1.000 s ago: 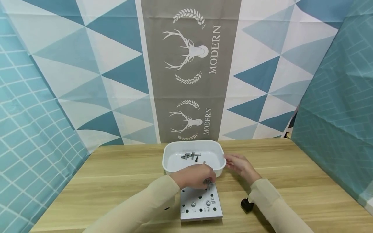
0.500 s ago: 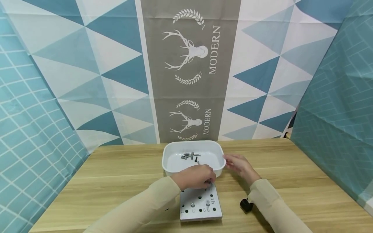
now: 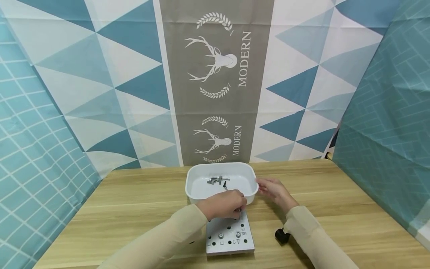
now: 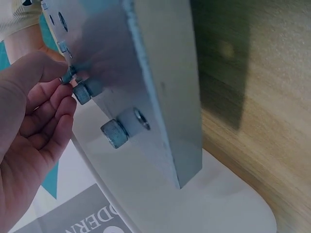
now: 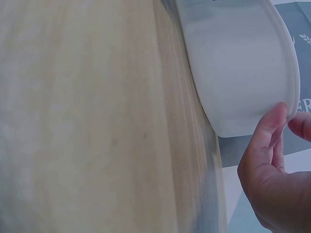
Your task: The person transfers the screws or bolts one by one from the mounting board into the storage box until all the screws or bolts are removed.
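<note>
A silver metal plate (image 3: 229, 233) with holes lies in front of a white plastic bin (image 3: 196, 192). My left hand (image 3: 223, 204) is over the plate's far edge. In the left wrist view, its thumb and forefinger pinch a small screw (image 4: 68, 74) at the plate's face. Two thicker socket-head bolts (image 4: 114, 134) stick out of the plate beside it. More bolts (image 3: 238, 234) stand in the plate's near half. My right hand (image 3: 273, 189) pinches the bin's right rim between thumb and fingers, as the right wrist view shows.
Several loose bolts (image 3: 215, 181) and a small black screw (image 3: 224, 184) lie in the bin. A black cylindrical object (image 3: 282, 236) rests on the wooden table (image 3: 141, 203) by the right sleeve. A patterned cloth (image 3: 220, 93) hangs behind the table.
My left hand stays over the plate's far edge with only slight finger movement. The right hand keeps its hold on the bin rim. The head view has shifted slightly.
</note>
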